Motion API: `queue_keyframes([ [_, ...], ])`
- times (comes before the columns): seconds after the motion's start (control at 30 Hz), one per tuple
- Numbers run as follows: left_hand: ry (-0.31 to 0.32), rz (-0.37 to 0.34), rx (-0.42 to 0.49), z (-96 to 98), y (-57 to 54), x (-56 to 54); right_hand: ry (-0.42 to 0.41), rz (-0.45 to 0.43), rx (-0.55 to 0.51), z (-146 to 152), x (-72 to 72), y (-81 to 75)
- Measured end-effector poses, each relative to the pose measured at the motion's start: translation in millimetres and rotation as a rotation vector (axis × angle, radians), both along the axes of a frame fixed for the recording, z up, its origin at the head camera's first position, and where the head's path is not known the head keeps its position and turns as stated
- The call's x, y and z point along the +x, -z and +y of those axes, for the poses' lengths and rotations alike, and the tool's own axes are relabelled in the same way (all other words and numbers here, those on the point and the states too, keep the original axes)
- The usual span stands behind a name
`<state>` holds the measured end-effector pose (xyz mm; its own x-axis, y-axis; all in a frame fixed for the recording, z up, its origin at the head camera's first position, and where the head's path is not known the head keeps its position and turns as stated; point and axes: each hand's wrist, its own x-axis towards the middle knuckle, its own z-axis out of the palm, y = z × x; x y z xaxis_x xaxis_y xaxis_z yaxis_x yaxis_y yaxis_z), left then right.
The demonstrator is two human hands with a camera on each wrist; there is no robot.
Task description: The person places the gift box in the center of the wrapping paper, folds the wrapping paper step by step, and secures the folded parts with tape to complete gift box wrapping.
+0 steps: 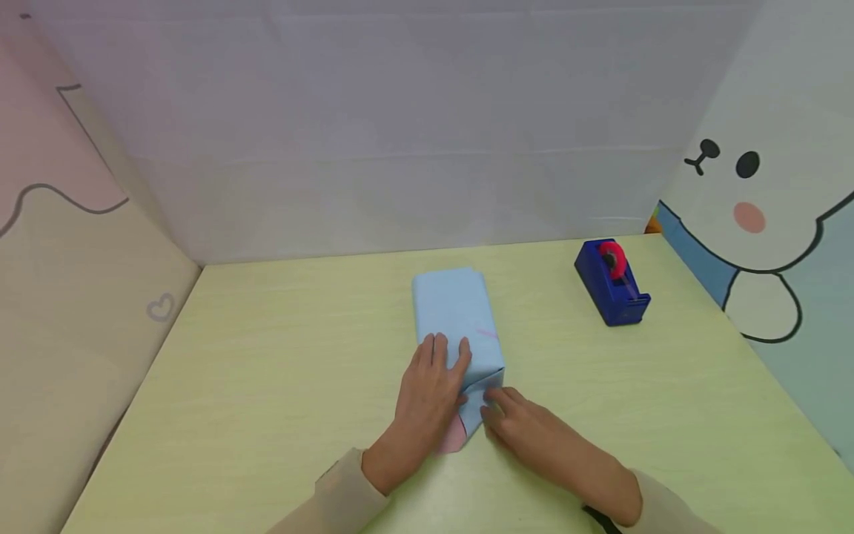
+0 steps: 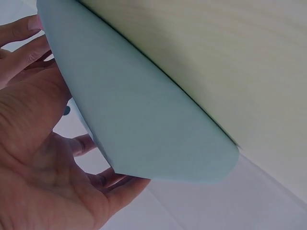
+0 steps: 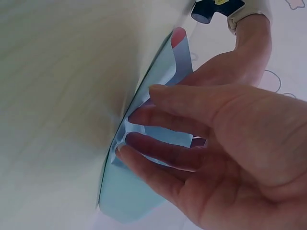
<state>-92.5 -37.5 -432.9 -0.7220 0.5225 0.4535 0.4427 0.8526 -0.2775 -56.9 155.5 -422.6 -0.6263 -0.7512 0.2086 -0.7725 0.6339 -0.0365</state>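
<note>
By the left hand (image 1: pixel 427 389), its grip spread apart, the blue parcel (image 1: pixel 454 308) near the middle of the desk (image 1: pixel 300 356) is pressed from 7 o'clock; its flap (image 1: pixel 482 393) is touched from 5 o'clock by the right hand (image 1: pixel 534 430), that grip seemingly apart, and could be sprung loose or creased askew were pressure eased unevenly. The pink tip (image 1: pixel 455 436) is partly covered by the left hand, and on the dispenser (image 1: pixel 602 289) at 2 o'clock any free tape end is hardly made out.

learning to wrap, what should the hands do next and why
Probably crease the light-blue paper's end fold with the right hand: it touches that fold, a pink flap sticks out beyond the package, and the left hand rests on top.
</note>
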Motion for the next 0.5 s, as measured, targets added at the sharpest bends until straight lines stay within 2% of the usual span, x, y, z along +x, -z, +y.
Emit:
queue_keyframes([
  [0.1,-0.006,-0.01,-0.008,0.3,-0.2,0.3,-0.017,0.013,0.033,-1.0,2.8,-1.0],
  [0.3,-0.014,-0.007,-0.017,0.7,-1.3,1.0,-0.018,-0.081,0.065,-3.0,9.0,-5.6],
  [0.5,-0.009,0.019,-0.018,1.2,-3.2,-1.3,-0.043,-0.063,0.081,-3.1,10.3,-6.4],
])
